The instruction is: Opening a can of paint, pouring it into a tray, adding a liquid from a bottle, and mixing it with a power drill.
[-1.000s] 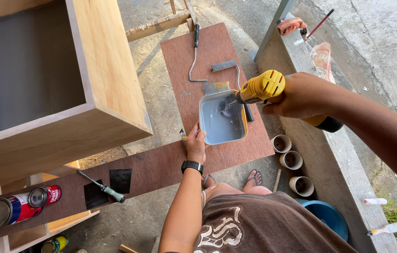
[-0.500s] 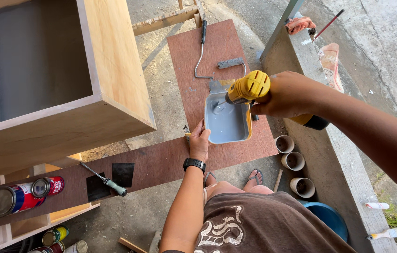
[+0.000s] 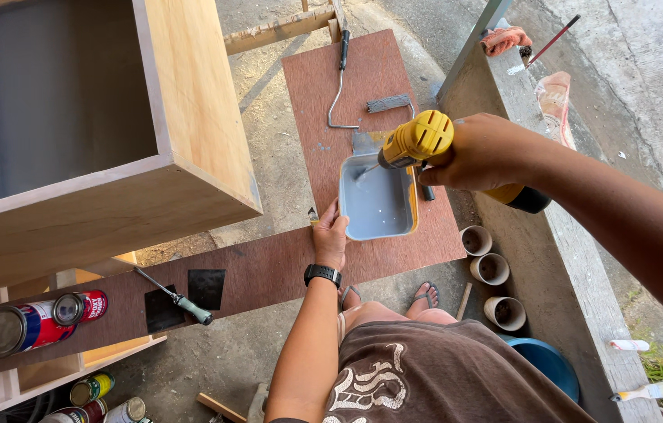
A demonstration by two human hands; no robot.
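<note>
- Head view, looking down: R hand [image 3: 482,153] fully closed round the grip of a yellow power drill [image 3: 417,139]; drill held level over the paint tray [image 3: 378,197], its bit angled down-left into the tray.
- Tray = rectangular, yellow rim, holds pale grey-blue paint. Sits on the reddish-brown board [image 3: 363,78], near the board's R edge, at the near end where it meets the cross strip.
- L hand [image 3: 331,234] rests on the board at the tray's near-L corner, fingers loosely curled, touching or just beside the tray rim; can't tell if it actually grips the rim. Black watch [image 3: 322,275] on that wrist.
- Paint roller [image 3: 389,103] w/ grey sleeve lies on the board just beyond the tray's far edge; its wire frame and black handle run up toward the board's far end.
- Cross strip of same brown board runs L from the tray: screwdriver [image 3: 179,298] w/ green-black handle lies on it, between two dark square patches [image 3: 206,287].
- L end of strip: two cans on their sides, red/blue/white [image 3: 22,329], lids facing cam.
- Big open plywood cabinet [image 3: 190,117] fills upper L, grey inside, well apart from the tray.
- R of board: concrete ledge [image 3: 582,258]. Three short pipe pieces [image 3: 491,269] stand in a row on the ground betw. board and ledge; blue bucket [image 3: 547,364] just below them.
- Far end of ledge: orange rag [image 3: 505,39], thin brush [image 3: 551,41]. Near end: small white brush [image 3: 648,391].
- Bottom L corner: more small cans [image 3: 93,388] in a low wooden frame.
</note>
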